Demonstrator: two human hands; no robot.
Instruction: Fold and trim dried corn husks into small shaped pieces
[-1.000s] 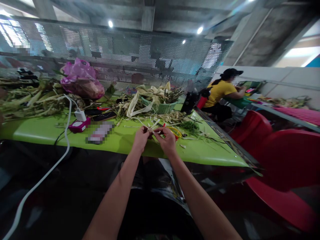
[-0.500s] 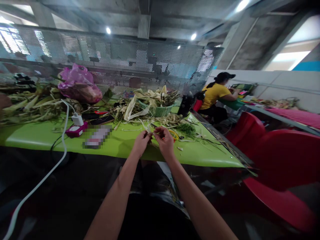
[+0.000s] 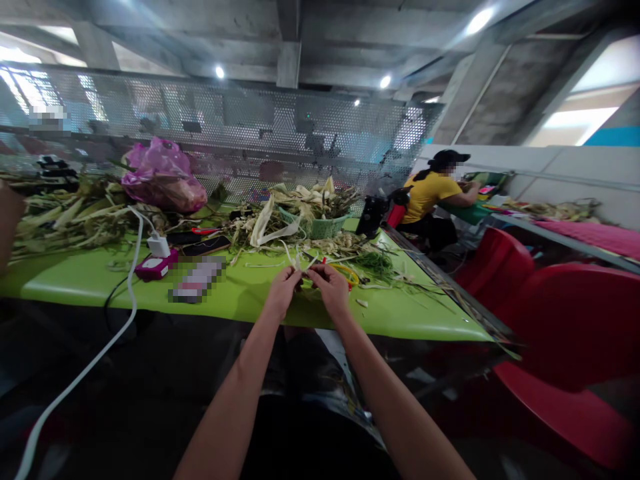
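Note:
Both hands meet above the near edge of the green table (image 3: 240, 313), fingertips pinched close together. Pale strips of what looks like corn husk (image 3: 297, 257) fan up from between them. My left hand (image 3: 283, 291) is closed on the strips from the left. My right hand (image 3: 331, 285) pinches them from the right, with its thumb and index finger nearly touching the left fingertips. Fingers hide where the strips cross. Just beyond my right hand lies a yellow loop (image 3: 349, 273) with red parts beside it, partly covered by the hand.
A green basket (image 3: 324, 228) of dried husks stands behind my hands. Left are a phone (image 3: 197, 279), a magenta power block (image 3: 157, 265) with a white cable, a purple plastic bag (image 3: 163, 173) and heaped husks (image 3: 75, 217). Red chairs (image 3: 565, 320) and a person in yellow (image 3: 429, 193) are right.
The view has tilted upward a little and shifted. My hands stay together over the same spot, while the strips between them change angle. At the left edge, more of another person's arm shows.

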